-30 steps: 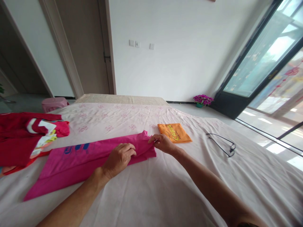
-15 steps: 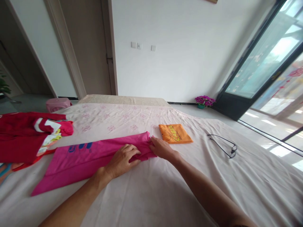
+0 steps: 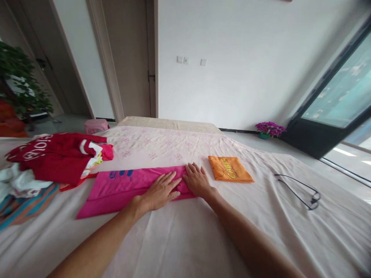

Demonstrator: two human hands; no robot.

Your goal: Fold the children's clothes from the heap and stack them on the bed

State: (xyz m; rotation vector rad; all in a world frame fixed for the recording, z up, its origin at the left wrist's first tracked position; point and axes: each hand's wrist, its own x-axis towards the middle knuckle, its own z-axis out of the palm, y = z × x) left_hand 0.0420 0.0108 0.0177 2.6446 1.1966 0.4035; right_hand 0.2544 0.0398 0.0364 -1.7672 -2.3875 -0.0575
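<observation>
A pink shirt [image 3: 116, 192] with a dark blue print lies folded into a long strip on the bed sheet. Flat on its right part rests my left hand [image 3: 162, 190], fingers spread. My right hand [image 3: 197, 180] presses on the shirt's right end, its fingers stretched out and covering that edge. Just right of this hand sits an orange garment [image 3: 231, 169], folded into a neat square with yellow lettering.
A heap of loose clothes, with a red top [image 3: 63, 156] uppermost, lies at the left beside the pink shirt. Black-framed glasses [image 3: 314, 199] rest on the sheet [image 3: 185, 243] at the right. A pink stool [image 3: 97, 125] stands beyond the bed's far left.
My right hand has let go of the shirt's bunched right end and now lies flat on it. That end looks smoother. The view has turned left, showing more of the clothes heap.
</observation>
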